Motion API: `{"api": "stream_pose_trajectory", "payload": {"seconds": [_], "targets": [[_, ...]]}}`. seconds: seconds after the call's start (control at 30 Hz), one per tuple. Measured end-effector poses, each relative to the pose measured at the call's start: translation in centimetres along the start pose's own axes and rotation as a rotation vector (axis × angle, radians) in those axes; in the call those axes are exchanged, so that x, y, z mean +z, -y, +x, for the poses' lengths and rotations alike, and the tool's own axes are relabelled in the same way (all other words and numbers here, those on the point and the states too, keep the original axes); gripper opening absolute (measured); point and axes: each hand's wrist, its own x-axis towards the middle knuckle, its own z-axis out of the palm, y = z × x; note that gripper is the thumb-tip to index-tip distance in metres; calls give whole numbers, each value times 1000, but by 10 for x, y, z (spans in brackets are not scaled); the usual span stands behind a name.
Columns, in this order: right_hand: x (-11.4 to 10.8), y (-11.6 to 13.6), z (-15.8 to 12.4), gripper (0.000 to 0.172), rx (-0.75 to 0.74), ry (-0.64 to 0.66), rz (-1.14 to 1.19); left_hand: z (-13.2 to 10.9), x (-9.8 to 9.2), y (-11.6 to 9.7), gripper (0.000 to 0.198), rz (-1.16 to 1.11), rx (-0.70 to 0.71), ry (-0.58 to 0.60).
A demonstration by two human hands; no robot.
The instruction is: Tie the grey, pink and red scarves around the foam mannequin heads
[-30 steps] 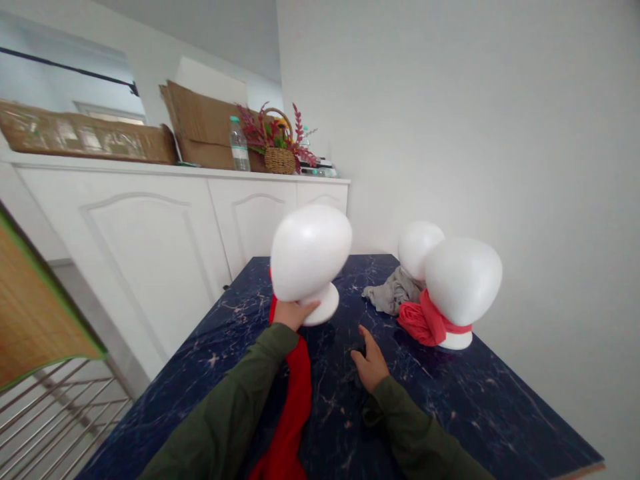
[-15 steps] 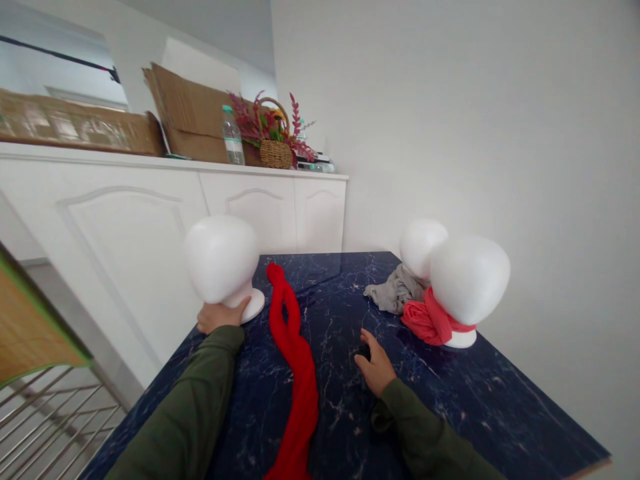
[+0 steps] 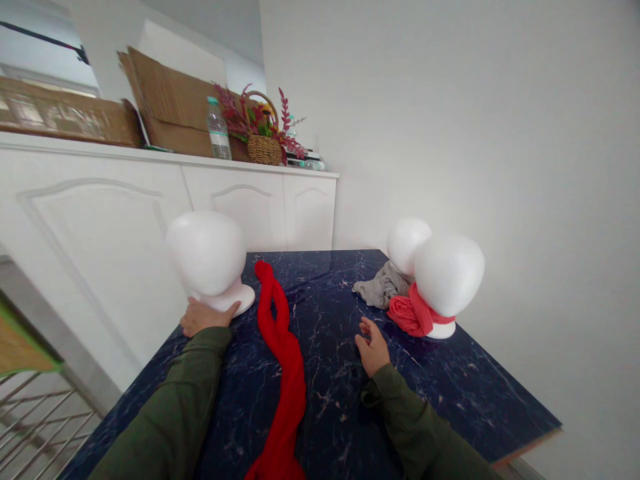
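At the table's left side my left hand [image 3: 209, 317] grips the neck of a white foam mannequin head [image 3: 206, 252], which stands upright on its round base. A long red scarf [image 3: 289, 373], twisted near its far end, stretches along the table between my hands. My right hand [image 3: 373, 347] hovers over the table with its fingers loosely curled and apart, holding nothing. Beyond it to the right is another mannequin head [image 3: 449, 275] with a coral scarf [image 3: 413, 313] around its neck. Behind that one stands a third mannequin head [image 3: 407, 245], a grey scarf [image 3: 383, 287] at its neck.
The dark blue marbled table [image 3: 330, 407] reaches toward a white cabinet [image 3: 255, 207]. On the cabinet are cardboard boxes [image 3: 170, 100], a plastic bottle [image 3: 219, 130] and a flower basket [image 3: 264, 149]. A metal rack [image 3: 43, 417] is at the lower left; a white wall borders the right.
The whole view has shifted, so most things appear farther left. My left hand remains on the mannequin head's neck. My right hand's fingers have curled slightly and it sits nearer the coral scarf.
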Motion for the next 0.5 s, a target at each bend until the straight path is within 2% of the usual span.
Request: {"api": "stream_pose_trajectory", "payload": {"seconds": [0.07,0.13,0.2,0.23,0.3,0.4,0.5], "targets": [[-19,-2,11,44,-40,-231,-29,-2,0,1,107,28,2,-74],[-46,-9,24,48,-47,-542,-105,-5,2,4,107,47,22,-109],[-79,-24,38,54,21,-839,-209,-7,4,9,108,43,41,-98],[-95,-33,45,56,83,-939,-261,-10,5,11,109,36,54,-85],[-127,-54,59,57,222,-995,-341,-17,7,15,108,25,96,-76],[-162,-80,75,57,368,-899,-367,-34,6,15,106,24,173,-101],[-178,-95,86,54,433,-786,-355,-55,2,13,103,21,234,-99]]}}
